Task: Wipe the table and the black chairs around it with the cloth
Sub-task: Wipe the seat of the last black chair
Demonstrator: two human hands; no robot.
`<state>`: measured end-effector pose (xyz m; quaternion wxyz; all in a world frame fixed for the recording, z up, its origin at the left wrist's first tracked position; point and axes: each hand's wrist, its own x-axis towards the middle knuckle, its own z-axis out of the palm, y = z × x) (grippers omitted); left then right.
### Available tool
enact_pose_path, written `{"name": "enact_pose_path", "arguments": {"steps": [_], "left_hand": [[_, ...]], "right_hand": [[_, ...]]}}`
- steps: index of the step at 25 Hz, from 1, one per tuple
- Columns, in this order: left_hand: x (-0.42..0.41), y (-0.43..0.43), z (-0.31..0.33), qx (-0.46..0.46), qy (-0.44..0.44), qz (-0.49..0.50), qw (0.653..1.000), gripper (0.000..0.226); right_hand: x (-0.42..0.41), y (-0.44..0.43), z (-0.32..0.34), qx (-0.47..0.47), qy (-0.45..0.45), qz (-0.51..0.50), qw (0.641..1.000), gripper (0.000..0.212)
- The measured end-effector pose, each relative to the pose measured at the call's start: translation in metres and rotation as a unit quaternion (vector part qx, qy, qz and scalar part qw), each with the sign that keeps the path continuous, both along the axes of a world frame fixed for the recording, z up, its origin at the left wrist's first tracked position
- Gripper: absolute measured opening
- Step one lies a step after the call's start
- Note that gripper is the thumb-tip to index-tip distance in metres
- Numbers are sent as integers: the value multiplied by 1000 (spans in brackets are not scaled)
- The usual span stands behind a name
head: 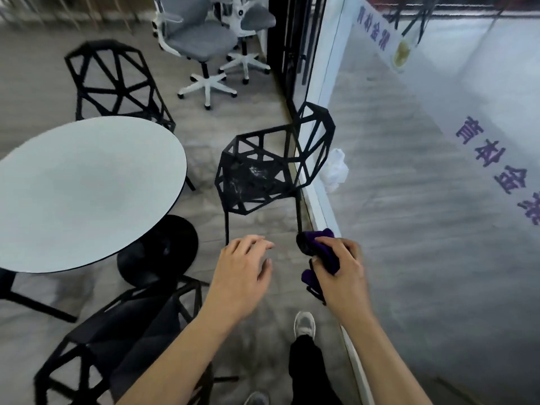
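Observation:
A round white table point(81, 188) on a black pedestal stands at the left. Three black lattice chairs surround it: one straight ahead point(263, 176) with whitish smears on its seat, one behind the table point(114, 83), one near me at the bottom left point(122, 340). My right hand point(342, 273) is shut on a bunched dark purple cloth point(321, 249), held in the air just short of the front chair's right leg. My left hand point(242, 273) hovers open beside it, fingers spread, holding nothing.
A glass wall point(423, 200) with purple lettering runs along the right, its white frame close to the front chair. Crumpled white material point(336, 168) lies behind the glass. Grey office chairs point(201, 39) on white wheeled bases stand at the back. My feet point(304, 325) are on the grey floor.

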<state>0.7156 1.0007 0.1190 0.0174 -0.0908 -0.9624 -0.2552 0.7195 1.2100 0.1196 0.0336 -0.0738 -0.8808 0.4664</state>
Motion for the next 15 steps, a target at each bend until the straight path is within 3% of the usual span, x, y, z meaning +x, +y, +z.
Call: {"name": "enact_pose_path", "arguments": {"steps": [6, 9, 15], "left_hand": [[-109, 26, -11, -16, -12, 73, 997, 27], [-145, 29, -25, -33, -11, 112, 993, 31], [-176, 9, -87, 1, -96, 176, 980, 32]], "right_hand": [[-148, 20, -17, -22, -24, 90, 995, 38], [-223, 21, -32, 11, -35, 143, 989, 38], [-325, -4, -86, 31, -94, 201, 975, 38]]}}
